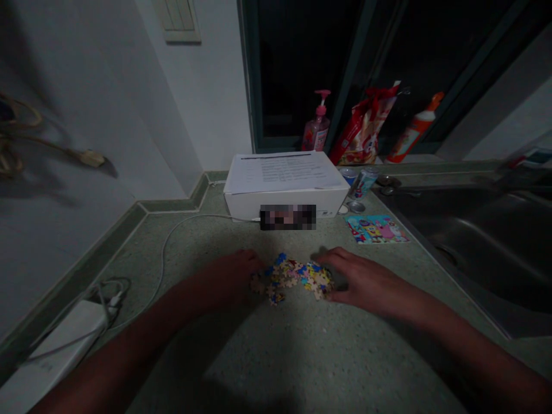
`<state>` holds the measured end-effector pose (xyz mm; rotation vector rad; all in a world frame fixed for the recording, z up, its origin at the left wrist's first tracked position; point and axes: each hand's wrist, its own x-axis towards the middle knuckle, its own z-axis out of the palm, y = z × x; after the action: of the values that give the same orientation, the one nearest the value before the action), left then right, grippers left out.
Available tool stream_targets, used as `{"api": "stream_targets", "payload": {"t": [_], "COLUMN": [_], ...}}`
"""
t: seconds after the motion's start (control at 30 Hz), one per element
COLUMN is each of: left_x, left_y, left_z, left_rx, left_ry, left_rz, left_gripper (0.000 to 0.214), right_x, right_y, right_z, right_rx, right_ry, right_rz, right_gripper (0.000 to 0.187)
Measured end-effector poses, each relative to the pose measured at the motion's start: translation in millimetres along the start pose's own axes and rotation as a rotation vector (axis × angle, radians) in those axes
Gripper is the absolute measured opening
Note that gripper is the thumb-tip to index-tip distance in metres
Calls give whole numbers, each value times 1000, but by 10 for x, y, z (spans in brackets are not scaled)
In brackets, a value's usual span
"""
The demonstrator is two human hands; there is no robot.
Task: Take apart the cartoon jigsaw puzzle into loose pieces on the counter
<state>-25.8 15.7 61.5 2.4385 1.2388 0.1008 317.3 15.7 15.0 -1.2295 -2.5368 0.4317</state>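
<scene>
– Fingers (334, 263) of the right hand (366, 282)?
– Spread and curved, tips against the pile's right side, no visible pinch.
– And the left hand (228, 277)?
– Low against the pile's left side, back of the hand up. Open or closed? Impossible to tell, with its fingertips out of sight.
– Position of the pile?
– A small mound of multicoloured cardboard jigsaw pieces (291, 280), between both hands, on a speckled green stone tabletop (276, 356), in front of a white cardboard box (241, 204) topped by a printed paper sheet (282, 172).
– Anything close by?
– To the right, a bright cartoon picture card (376, 229), flat, near a stainless steel sink (466, 241).
– Step in hand?
– Early, by the look of it: loose, jumbled pieces, no joined section to make out.
– Next move?
– Judging from the heap, a call for spreading the pieces apart, with the picture card in easy view.
</scene>
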Motion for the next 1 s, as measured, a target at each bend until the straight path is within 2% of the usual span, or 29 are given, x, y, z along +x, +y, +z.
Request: {"api": "stream_targets", "payload": {"t": [0.07, 0.13, 0.33, 0.47, 0.6, 0.7, 0.9, 1.0], "left_x": [-26, -50, -116, -62, 49, 132, 272, 307], "left_y": [-15, -41, -116, -55, 10, 9, 4, 23], "left_z": [-59, -78, -8, 9, 61, 185, 560, 670], "left_rx": [45, 62, 181, 119, 36, -1, -134, -194], "left_ry": [-74, -82, -176, -181, -177, -125, 108, 206], "left_rz": [-6, -20, -197, -170, -162, -119, -16, 2], "left_gripper": [51, 48, 49, 40, 22, 22, 22, 22], "right_x": [-54, -68, 39, 93, 118, 145, 206, 220], "right_y": [62, 108, 110, 10, -77, -117, -149, -155], "right_z": [0, 17, 88, 217, 367, 444, 540, 561], "right_rx": [6, 16, 92, 122, 78, 44, 62, 103], "right_ry": [-21, -28, -28, 49, 119, 153, 208, 228], "right_rz": [23, 56, 29, 0, -39, -61, -125, -162], "right_gripper": [64, 60, 40, 34, 30, 27, 20, 20]}}
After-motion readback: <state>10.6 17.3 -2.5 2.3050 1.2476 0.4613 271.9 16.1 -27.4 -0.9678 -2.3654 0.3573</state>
